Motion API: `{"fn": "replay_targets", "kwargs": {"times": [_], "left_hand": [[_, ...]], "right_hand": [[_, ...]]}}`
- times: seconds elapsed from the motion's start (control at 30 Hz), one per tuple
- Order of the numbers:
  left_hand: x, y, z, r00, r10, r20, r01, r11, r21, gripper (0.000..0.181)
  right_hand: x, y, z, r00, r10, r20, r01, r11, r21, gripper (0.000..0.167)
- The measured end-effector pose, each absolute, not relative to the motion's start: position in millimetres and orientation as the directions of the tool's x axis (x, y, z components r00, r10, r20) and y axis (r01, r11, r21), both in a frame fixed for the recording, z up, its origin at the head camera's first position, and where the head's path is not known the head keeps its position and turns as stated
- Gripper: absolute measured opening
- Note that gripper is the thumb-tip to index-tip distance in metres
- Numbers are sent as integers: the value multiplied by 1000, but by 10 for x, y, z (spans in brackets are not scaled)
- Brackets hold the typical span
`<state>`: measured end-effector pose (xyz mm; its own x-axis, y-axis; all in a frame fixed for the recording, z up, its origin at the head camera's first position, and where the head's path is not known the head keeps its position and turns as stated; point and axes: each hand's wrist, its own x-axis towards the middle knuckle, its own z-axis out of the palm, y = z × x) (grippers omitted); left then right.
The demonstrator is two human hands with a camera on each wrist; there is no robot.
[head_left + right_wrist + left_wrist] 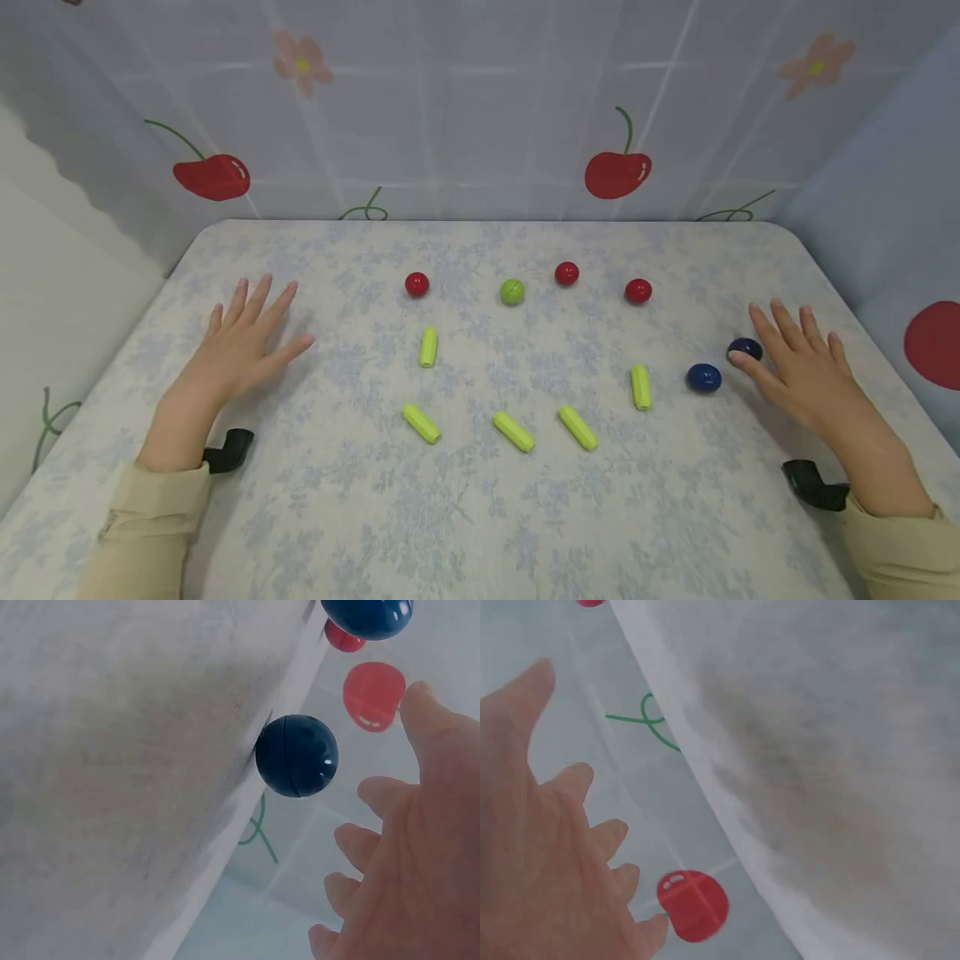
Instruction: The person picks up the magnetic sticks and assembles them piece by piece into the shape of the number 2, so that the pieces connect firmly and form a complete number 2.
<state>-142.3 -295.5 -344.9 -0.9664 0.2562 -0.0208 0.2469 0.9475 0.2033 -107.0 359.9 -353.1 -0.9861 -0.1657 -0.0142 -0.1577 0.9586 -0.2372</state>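
My left hand [238, 354] is at the left side of the table with its fingers spread and nothing in its grasp. On the right, my right hand [806, 375] also has spread fingers and holds nothing. Its thumb partly covers one dark blue ball [745, 346] in the head view, while the right wrist view shows a gap between the hand [435, 840] and that ball [297, 756]. A second blue ball [703, 378] lies just left of it. Closest to the left hand is a yellow-green ridged stick [428, 347], well apart from the fingers.
Several more yellow-green sticks lie across the middle, among them one [422, 423] at left and one [641, 387] at right. Farther back sit red balls [417, 284], [567, 273], [638, 291] and a green ball [512, 292]. A cherry-print curtain [480, 108] hangs behind the flowered tablecloth [337, 517].
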Motion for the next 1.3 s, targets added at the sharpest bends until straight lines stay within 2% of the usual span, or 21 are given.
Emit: {"fn": "replay_targets", "kwargs": {"times": [0.33, 0.6, 0.73, 0.87, 1.07, 1.3], "left_hand": [[-1678, -2520, -3221, -929, 370, 33, 366, 896, 250, 77], [-1809, -2029, -3199, -873, 484, 54, 457, 774, 438, 73], [-1809, -1857, -3232, -842, 539, 32, 478, 716, 508, 69], [-1785, -1756, -3305, -813, 582, 36, 496, 659, 565, 65], [-1767, -1692, -3445, -811, 584, -32, 458, 670, 585, 62], [-1767, -1677, -3515, -782, 615, -100, 458, 677, 576, 59]], "right_hand": [[-1198, 3381, -3429, -958, -285, 37, -286, 938, -194, 76], [-1267, 3026, -3374, -909, -413, 48, -410, 871, -270, 79], [-1234, 2856, -3361, -903, -430, -3, -403, 848, -344, 80], [-1196, 2782, -3343, -901, -425, -82, -371, 856, -359, 79], [-1151, 2935, -3307, -897, -414, -158, -346, 878, -331, 72], [-1185, 3062, -3380, -875, -456, -161, -399, 869, -294, 56]]}}
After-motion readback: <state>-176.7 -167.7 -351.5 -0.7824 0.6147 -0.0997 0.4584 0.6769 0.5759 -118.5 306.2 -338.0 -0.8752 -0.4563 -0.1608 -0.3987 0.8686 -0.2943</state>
